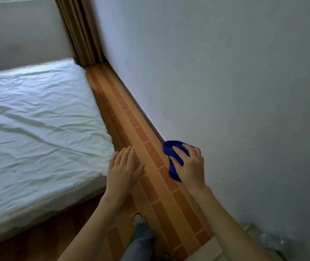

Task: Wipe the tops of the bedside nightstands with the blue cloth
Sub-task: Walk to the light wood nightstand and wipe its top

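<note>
Gripping the bunched blue cloth (171,157), right hand (190,164) hangs near the wall (225,81); left hand (124,166) flat-fingered, holding nothing, over the floor strip (131,129) beside the mattress edge (101,117).

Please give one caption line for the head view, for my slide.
Right hand grips the blue cloth near the wall; left hand open above the striped floor beside the bed.
</note>
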